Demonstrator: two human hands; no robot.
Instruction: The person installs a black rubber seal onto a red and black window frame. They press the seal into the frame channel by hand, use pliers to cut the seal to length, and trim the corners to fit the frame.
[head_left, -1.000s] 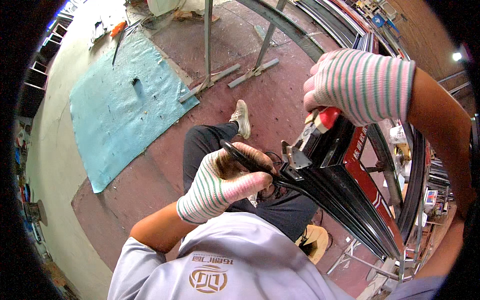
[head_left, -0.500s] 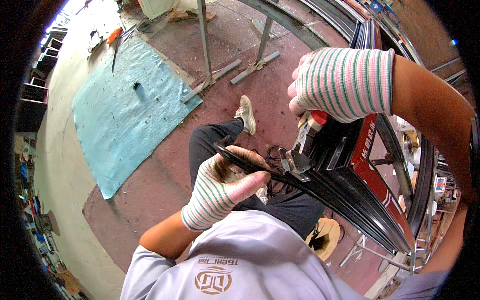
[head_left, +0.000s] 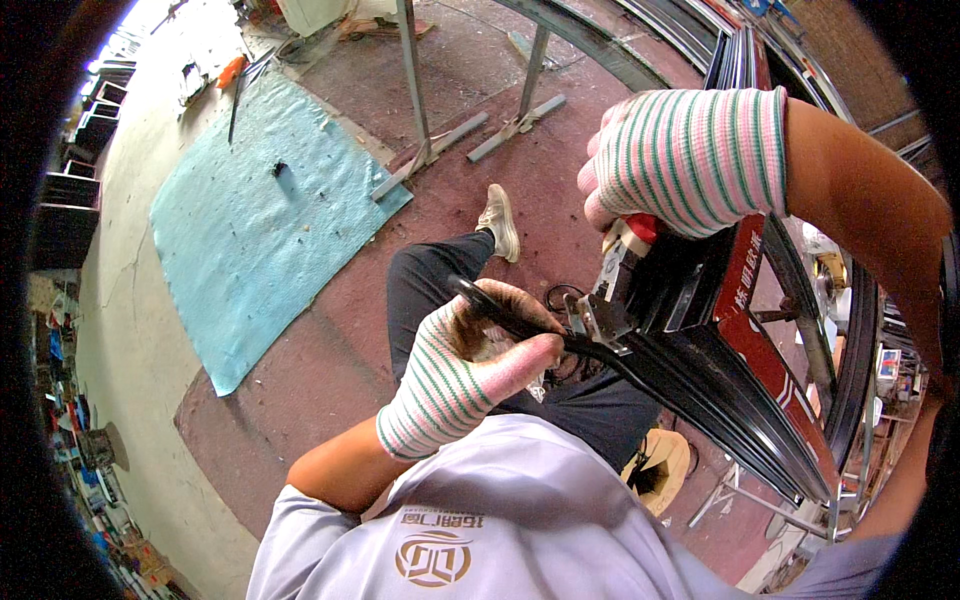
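My left hand [head_left: 450,375], in a pink, white and green striped glove, is closed around a black rubber strip [head_left: 510,312]. The strip's free end sticks out past the fingers, while the other end runs to the edge of a black metal frame profile [head_left: 720,425]. Beside the thumb, a silver metal bracket [head_left: 603,322] sits at the profile's corner. My right hand [head_left: 685,160], gloved alike, is curled over the profile's top. Under it shows a piece with a red end [head_left: 643,228]; the fingertips and whatever they grip are hidden.
A light blue sheet [head_left: 265,240] lies on the floor at left. Grey metal stand legs [head_left: 415,90] rise ahead. More black profiles [head_left: 735,75] stretch to the far right. A round wooden piece [head_left: 662,465] is below the frame. Shelves with clutter line the left edge.
My left hand has shifted slightly right and up with the strip, toward the bracket. My right hand keeps its place on the profile. The whole view has moved a little.
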